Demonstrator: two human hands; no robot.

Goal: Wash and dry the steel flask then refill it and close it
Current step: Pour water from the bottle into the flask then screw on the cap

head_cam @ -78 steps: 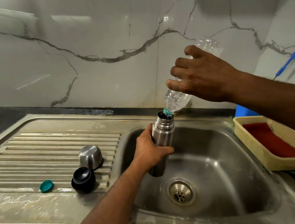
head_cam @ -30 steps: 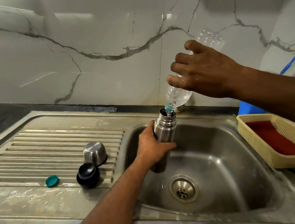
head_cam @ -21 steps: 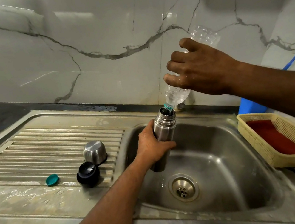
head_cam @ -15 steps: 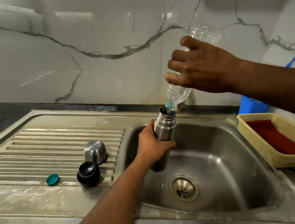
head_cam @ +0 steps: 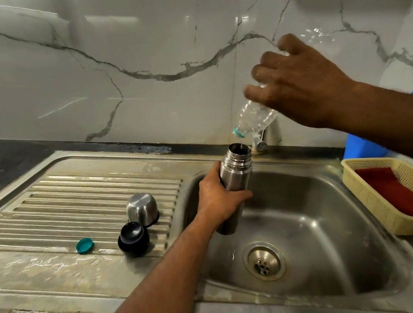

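Note:
My left hand (head_cam: 217, 201) grips the steel flask (head_cam: 235, 176) upright over the sink basin (head_cam: 308, 224), its mouth uncovered. My right hand (head_cam: 300, 82) holds a clear plastic bottle (head_cam: 255, 118) tilted neck-down, its mouth a little above and to the right of the flask's mouth. A drop hangs at the flask's opening. On the ridged draining board (head_cam: 57, 210) lie the flask's steel cup lid (head_cam: 142, 209), its black stopper (head_cam: 133, 239) and the bottle's small teal cap (head_cam: 85, 245).
A yellow plastic basket (head_cam: 373, 198) with a red cloth (head_cam: 397, 194) stands right of the basin, a blue object (head_cam: 362, 148) behind it. A tap (head_cam: 260, 141) juts from the marble wall behind the flask. The drain (head_cam: 263, 260) sits in the basin floor. The counter is wet.
The bottle's mouth has lifted off the flask's mouth and drawn back up to the right. The flask stays in my left hand at the same spot.

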